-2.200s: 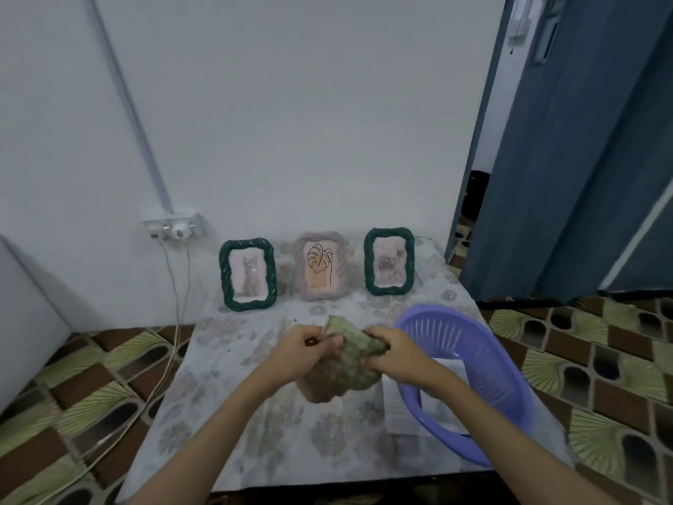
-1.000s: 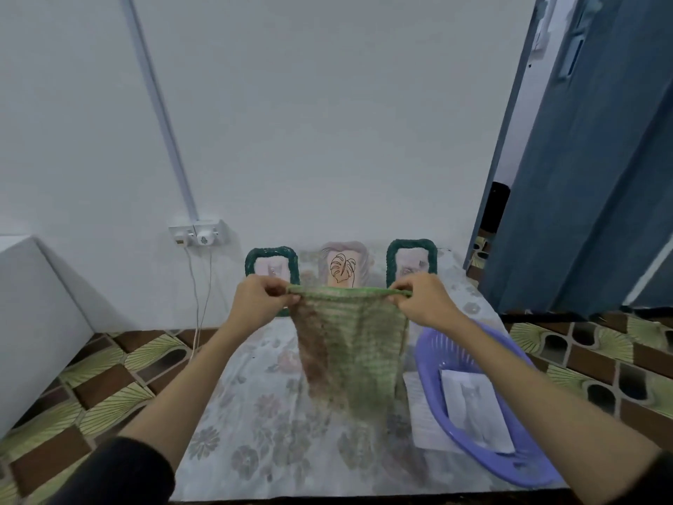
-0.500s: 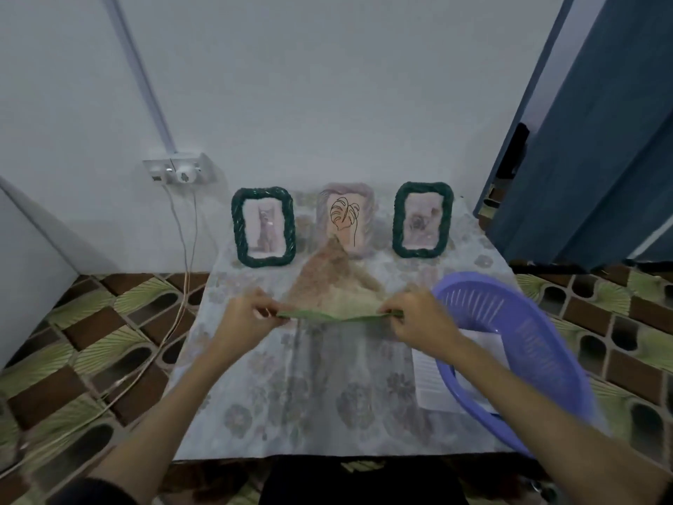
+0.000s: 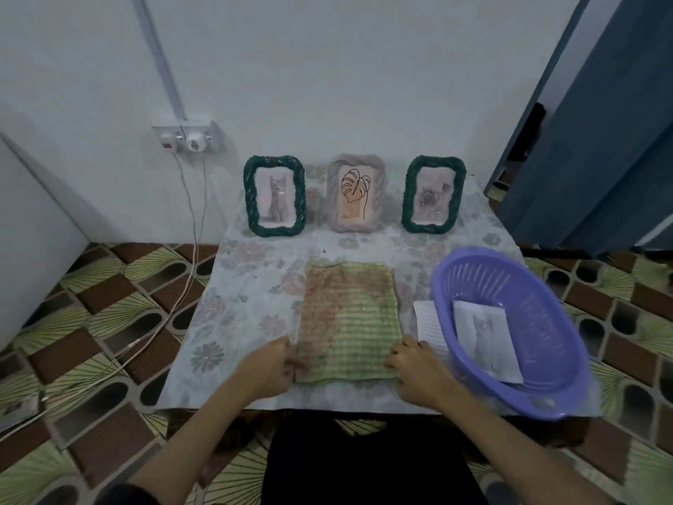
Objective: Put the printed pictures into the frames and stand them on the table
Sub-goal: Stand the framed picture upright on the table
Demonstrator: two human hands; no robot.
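Bare forearms; dark sleeve edge at left arm; dark trousers.

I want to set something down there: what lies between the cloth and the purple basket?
In the head view, a white sheet of paper lies on the table between the cloth and the purple basket, partly tucked under it.

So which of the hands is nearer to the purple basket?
Right. The right hand grips the green cloth's near right corner, just beside the purple basket. The left hand holds the near left corner, a cloth's width farther.
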